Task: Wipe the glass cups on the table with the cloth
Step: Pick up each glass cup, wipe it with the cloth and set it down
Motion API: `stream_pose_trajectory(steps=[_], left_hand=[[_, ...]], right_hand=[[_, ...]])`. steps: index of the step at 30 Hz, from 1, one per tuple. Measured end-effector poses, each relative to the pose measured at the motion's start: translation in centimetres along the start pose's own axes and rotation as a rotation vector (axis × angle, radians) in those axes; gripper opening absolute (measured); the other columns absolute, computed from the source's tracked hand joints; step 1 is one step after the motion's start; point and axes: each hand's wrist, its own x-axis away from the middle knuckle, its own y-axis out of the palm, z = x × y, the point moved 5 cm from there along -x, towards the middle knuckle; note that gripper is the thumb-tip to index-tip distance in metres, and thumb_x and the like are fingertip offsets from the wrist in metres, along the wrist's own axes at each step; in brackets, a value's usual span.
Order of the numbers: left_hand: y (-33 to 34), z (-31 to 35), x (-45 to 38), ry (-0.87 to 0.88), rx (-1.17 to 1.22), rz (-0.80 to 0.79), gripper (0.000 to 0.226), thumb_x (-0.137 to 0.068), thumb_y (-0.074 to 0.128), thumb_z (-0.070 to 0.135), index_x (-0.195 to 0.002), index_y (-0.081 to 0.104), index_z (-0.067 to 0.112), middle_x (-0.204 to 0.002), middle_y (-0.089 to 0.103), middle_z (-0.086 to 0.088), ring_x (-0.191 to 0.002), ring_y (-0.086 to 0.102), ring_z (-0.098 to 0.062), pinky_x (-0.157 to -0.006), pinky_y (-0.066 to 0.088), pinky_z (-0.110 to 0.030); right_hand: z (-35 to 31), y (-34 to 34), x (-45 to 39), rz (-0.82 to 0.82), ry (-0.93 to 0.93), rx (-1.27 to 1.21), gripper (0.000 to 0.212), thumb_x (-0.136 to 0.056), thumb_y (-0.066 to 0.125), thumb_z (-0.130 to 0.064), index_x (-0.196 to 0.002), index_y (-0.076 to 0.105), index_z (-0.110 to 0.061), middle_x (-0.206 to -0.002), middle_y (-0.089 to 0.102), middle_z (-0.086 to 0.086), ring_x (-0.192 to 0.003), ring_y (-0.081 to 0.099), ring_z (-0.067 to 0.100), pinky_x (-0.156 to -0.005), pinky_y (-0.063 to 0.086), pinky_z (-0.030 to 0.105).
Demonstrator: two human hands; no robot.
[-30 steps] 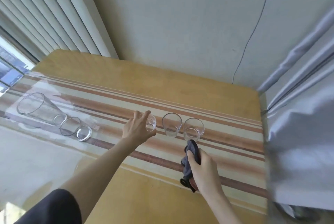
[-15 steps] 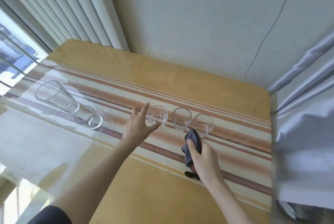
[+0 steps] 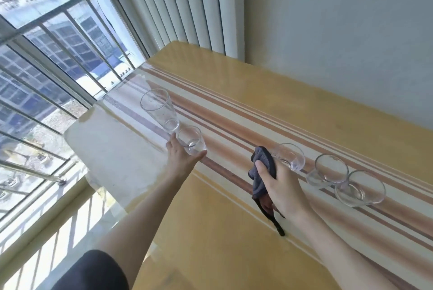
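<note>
By the table edge (image 3: pixel 79 149), left hand (image 3: pixel 182 160) touches short glass (image 3: pixel 192 140).

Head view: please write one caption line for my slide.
Left hand reaches for a small glass beside the tall glass; right hand grips a dark cloth near three more glasses.

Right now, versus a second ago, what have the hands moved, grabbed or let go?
The left hand let go of the leftmost glass of the group of three and moved left to the small glass beside the tall glass. It is now against that glass's base, grip unclear. Unchanged: the right hand holds the cloth by that group, and the five glasses keep their order.
</note>
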Motion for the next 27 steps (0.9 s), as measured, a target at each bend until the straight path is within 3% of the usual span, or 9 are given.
stream_pose_trajectory(steps=[5, 9, 15, 17, 20, 22, 23, 25, 27], left_hand=[[1.8, -0.2, -4.6, 0.021, -0.125, -0.036, 0.104, -0.073, 0.076, 0.035, -0.15, 0.008, 0.015, -0.153, 0.021, -0.013, -0.141, 0.026, -0.03, -0.107, 0.036, -0.048], [1.1, 0.5, -4.4, 0.02, -0.212, 0.009, 0.081, -0.073, 0.075, 0.034, -0.139, 0.034, 0.011, -0.137, 0.044, -0.01, -0.122, 0.05, -0.029, -0.091, 0.044, -0.041], [-0.7, 3.7, 2.2, 0.098, 0.166, -0.168, 0.076, -0.071, 0.08, 0.037, -0.135, 0.044, 0.015, -0.123, 0.056, -0.003, -0.095, 0.062, -0.014, -0.079, 0.05, -0.026], [-1.3, 5.8, 5.6, 0.166, 0.234, -0.263, 0.08, -0.067, 0.078, 0.046, -0.134, 0.045, 0.017, -0.12, 0.057, 0.001, -0.091, 0.064, -0.005, -0.074, 0.052, -0.02], [-1.9, 9.5, 10.2, 0.28, 0.299, -0.386, 0.094, -0.053, 0.075, 0.067, -0.132, 0.047, 0.023, -0.115, 0.058, 0.008, -0.09, 0.066, -0.001, -0.07, 0.054, -0.018], [-1.9, 11.6, 12.5, 0.319, 0.33, -0.431, 0.085, -0.053, 0.073, 0.065, -0.127, 0.048, 0.031, -0.115, 0.059, 0.01, -0.093, 0.066, -0.001, -0.071, 0.054, -0.017], [-1.8, 12.5, 13.6, 0.332, 0.342, -0.447, 0.079, -0.055, 0.072, 0.063, -0.125, 0.048, 0.033, -0.114, 0.059, 0.012, -0.093, 0.066, -0.001, -0.073, 0.055, -0.019], [-1.7, 14.1, 15.5, 0.367, 0.36, -0.465, 0.08, -0.056, 0.072, 0.065, -0.125, 0.051, 0.03, -0.116, 0.06, 0.011, -0.093, 0.066, -0.002, -0.076, 0.056, -0.022], [-2.0, 15.6, 17.3, 0.408, 0.374, -0.477, 0.094, -0.052, 0.072, 0.071, -0.13, 0.052, 0.023, -0.118, 0.061, 0.006, -0.093, 0.067, -0.005, -0.077, 0.056, -0.024]], right_hand=[[0.8, 0.4, -1.0, -0.005, 0.01, 0.024, 0.026, -0.097, 0.046, -0.035, -0.089, 0.061, -0.016, -0.086, 0.072, 0.006, -0.083, 0.069, 0.018, -0.083, 0.055, 0.042], [0.6, -0.3, -0.6, 0.012, 0.013, 0.049, 0.025, -0.098, 0.046, -0.034, -0.09, 0.063, -0.016, -0.088, 0.073, 0.005, -0.081, 0.068, 0.015, -0.08, 0.052, 0.033], [-1.5, -2.2, 1.7, 0.019, -0.023, -0.123, 0.025, -0.097, 0.038, -0.043, -0.099, 0.061, -0.034, -0.093, 0.07, 0.003, -0.085, 0.065, 0.005, -0.071, 0.05, 0.013], [-2.6, -2.9, 3.3, 0.036, -0.064, -0.208, 0.038, -0.093, 0.035, -0.047, -0.111, 0.062, -0.026, -0.099, 0.069, 0.005, -0.094, 0.065, 0.012, -0.07, 0.049, 0.01], [-4.4, -3.4, 6.0, 0.006, -0.129, -0.276, 0.05, -0.09, 0.034, -0.047, -0.133, 0.047, -0.025, -0.114, 0.063, -0.023, -0.1, 0.058, -0.015, -0.078, 0.041, 0.0], [-5.5, -3.4, 7.7, -0.029, -0.138, -0.314, 0.053, -0.092, 0.036, -0.052, -0.14, 0.04, -0.03, -0.092, 0.062, -0.035, -0.078, 0.058, -0.021, -0.075, 0.044, 0.008], [-5.9, -3.5, 8.4, -0.031, -0.15, -0.303, 0.054, -0.093, 0.035, -0.055, -0.143, 0.036, -0.035, -0.099, 0.059, -0.038, -0.083, 0.056, -0.021, -0.081, 0.044, 0.017], [-6.9, -3.8, 9.8, 0.0, -0.233, -0.182, 0.047, -0.095, 0.029, -0.057, -0.141, 0.023, -0.053, -0.134, 0.031, -0.045, -0.131, 0.03, -0.016, -0.111, 0.026, 0.032], [-7.9, -4.5, 11.1, 0.062, -0.323, -0.012, 0.04, -0.091, 0.022, -0.058, -0.128, 0.015, -0.071, -0.137, 0.009, -0.055, -0.143, -0.007, -0.01, -0.118, -0.007, 0.034]])
